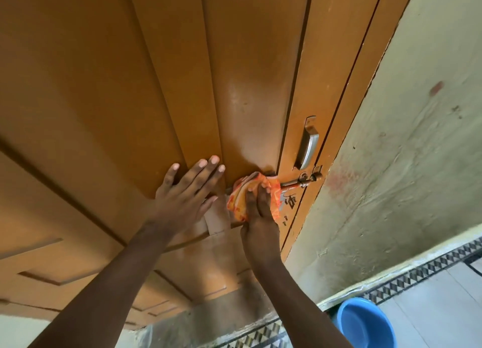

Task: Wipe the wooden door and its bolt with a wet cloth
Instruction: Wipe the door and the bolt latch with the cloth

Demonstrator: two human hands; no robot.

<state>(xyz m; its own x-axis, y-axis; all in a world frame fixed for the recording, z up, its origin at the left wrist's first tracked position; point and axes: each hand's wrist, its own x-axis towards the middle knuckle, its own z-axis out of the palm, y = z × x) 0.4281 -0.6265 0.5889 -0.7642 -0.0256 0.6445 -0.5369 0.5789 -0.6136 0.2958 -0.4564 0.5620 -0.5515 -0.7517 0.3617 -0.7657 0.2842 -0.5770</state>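
Note:
An orange-brown wooden door (161, 81) fills most of the view. Its metal bolt (300, 183) runs sideways near the door's right edge, below a silver pull handle (308, 146). My right hand (258, 217) grips a crumpled orange patterned cloth (250, 195) and presses it over the left part of the bolt, hiding that part. My left hand (186, 194) lies flat on the door panel just left of the cloth, fingers spread.
A pale plastered wall (407, 149) stands right of the door frame. A blue plastic basin (365, 323) sits on the tiled floor at the bottom right, beside a patterned tile border (417, 274).

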